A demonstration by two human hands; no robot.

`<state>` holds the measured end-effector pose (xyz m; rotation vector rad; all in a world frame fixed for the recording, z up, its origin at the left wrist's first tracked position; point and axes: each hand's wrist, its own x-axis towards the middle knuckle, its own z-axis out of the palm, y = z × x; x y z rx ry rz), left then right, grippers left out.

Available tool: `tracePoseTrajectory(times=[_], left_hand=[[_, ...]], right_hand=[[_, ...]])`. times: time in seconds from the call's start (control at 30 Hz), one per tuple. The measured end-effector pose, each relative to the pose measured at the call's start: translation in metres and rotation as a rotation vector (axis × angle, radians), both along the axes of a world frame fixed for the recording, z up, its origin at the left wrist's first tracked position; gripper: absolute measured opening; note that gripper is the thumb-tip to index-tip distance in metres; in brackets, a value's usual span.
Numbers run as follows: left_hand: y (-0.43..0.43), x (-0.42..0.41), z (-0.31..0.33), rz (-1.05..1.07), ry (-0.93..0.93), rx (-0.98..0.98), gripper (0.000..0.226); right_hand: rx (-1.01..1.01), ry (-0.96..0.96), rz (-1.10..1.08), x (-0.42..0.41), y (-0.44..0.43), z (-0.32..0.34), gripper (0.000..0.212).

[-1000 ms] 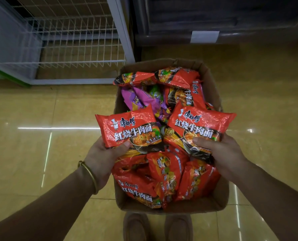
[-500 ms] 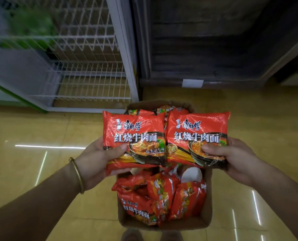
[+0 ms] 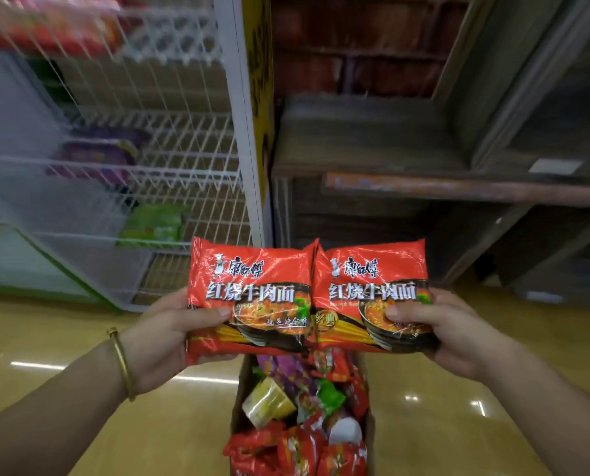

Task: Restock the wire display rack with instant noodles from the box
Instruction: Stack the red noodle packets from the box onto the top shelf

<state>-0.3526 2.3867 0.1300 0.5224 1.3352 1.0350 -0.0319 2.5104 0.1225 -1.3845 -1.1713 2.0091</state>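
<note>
above the box point(image 3: 370, 438), both hands point(image 3: 163, 338) point(image 3: 458, 333) each pinch one red noodle packet point(image 3: 249, 297) point(image 3: 372, 293).

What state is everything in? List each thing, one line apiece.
left hand, grips the left red packet, thumb on its front.
right hand, grips the right red packet, thumb on its front.
left red packet, intact, held upright above the box.
right red packet, intact, upright, edge meeting the left one.
box, open, on the floor, packets inside.
wire rack, partly stocked: purple packets and green packet on shelves, blurred.
</note>
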Motion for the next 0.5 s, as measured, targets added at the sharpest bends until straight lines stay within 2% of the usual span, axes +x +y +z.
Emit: tracePoseTrajectory(times=[0.07,0.17,0.5], left_hand=[[0.002,-0.002,0.038,0.024,0.019,0.041,0.046],[0.004,-0.003,0.092,0.086,0.047,0.104,0.039],[-0.003,-0.009,0.263,0.149,0.143,0.294,0.055]], right_hand=[[0.034,0.005,0.003,-0.005,0.005,0.037,0.074],[0.083,0.024,0.035,-0.013,0.012,0.093,0.076],[0.255,0.08,0.073,-0.022,0.011,0.279,0.052]])
